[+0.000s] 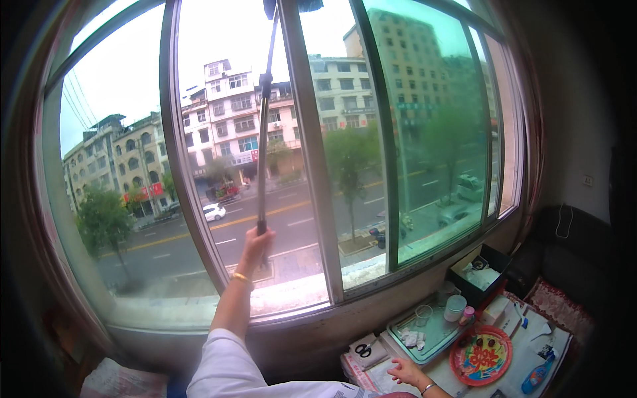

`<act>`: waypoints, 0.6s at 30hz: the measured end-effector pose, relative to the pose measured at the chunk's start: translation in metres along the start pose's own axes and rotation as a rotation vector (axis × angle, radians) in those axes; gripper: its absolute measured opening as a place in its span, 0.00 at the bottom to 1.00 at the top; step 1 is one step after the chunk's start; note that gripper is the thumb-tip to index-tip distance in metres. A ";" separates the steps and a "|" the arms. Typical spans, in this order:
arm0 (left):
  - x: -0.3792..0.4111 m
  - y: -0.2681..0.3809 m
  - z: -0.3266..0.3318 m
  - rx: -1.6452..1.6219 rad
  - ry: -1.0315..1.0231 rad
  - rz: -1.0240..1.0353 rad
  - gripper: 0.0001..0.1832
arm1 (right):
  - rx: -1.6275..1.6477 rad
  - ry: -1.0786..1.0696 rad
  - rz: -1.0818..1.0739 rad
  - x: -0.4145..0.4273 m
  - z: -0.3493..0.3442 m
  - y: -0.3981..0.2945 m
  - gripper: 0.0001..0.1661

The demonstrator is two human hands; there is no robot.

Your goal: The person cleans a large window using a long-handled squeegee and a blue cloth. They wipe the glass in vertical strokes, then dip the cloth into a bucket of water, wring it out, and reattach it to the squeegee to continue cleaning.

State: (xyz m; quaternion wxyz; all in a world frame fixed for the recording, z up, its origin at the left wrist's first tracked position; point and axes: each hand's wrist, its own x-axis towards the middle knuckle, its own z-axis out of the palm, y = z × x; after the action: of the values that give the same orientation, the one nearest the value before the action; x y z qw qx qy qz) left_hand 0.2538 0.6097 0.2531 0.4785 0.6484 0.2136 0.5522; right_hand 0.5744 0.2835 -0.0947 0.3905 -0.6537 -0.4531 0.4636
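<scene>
My left hand [260,244], with a gold bracelet at the wrist, grips the dark lower end of a metal telescopic pole [264,144]. The pole rises steeply before the window's middle section. At its top a dark head [311,5] shows on both sides of an upright window frame [311,149], which passes in front of it; the picture's upper edge cuts the head off. Low in view, my right hand [405,372] has its fingers apart and holds nothing. It is just below the near edge of a green tray [423,354] on the low table; contact cannot be told.
A green-tinted pane [433,149] stands at right, above the window sill [293,318]. The table bears scissors [363,350], a clear cup [423,315], a lidded jar [455,308], a round red plate [480,355], a blue bottle [538,373] and a black box [478,273].
</scene>
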 end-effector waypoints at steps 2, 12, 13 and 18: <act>-0.017 -0.017 -0.023 0.030 0.009 -0.008 0.09 | 0.010 -0.024 0.029 -0.003 0.005 -0.003 0.32; -0.128 -0.056 -0.046 -0.034 0.001 -0.197 0.08 | -0.019 -0.087 0.069 0.004 0.013 0.005 0.32; -0.127 -0.045 -0.034 -0.016 0.087 -0.226 0.08 | -0.022 -0.095 0.063 0.004 0.016 0.002 0.31; -0.074 0.000 0.009 0.135 0.121 -0.180 0.11 | 0.051 0.017 0.007 -0.016 0.027 0.012 0.28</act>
State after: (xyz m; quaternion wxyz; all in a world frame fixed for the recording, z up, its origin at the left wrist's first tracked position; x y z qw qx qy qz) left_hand 0.2398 0.5467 0.2162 0.4675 0.6230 0.3360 0.5296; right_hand 0.5490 0.2671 -0.1087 0.4091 -0.6491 -0.4354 0.4708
